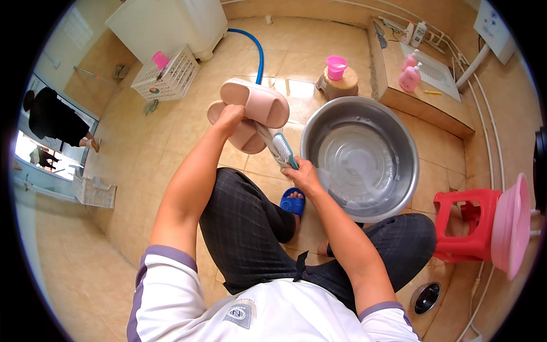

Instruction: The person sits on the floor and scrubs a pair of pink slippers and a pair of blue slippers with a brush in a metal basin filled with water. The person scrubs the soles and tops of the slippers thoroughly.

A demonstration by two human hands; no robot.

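My left hand (231,116) grips a pair of pale pink slide slippers, one slipper (270,104) above the other slipper (249,137), off the floor. Between the slippers and my right hand (304,174) runs a limp greyish strip (268,139), perhaps cloth; its far end is hidden behind the slippers. My right hand is closed round a teal scrub brush (285,148), its white bristles turned towards the slippers. Just right of that hand stands a large metal basin (314,122) holding clear water, with whitish patches in it.
Beyond the basin, a pink cup (336,68) sits on a low stool (342,87). Pink pump bottles (410,78) stand on a tiled ledge (391,92). A red plastic stool (470,231) is at right. Further off are a white crate (169,77), a blue hose (258,51) and another person (55,115).
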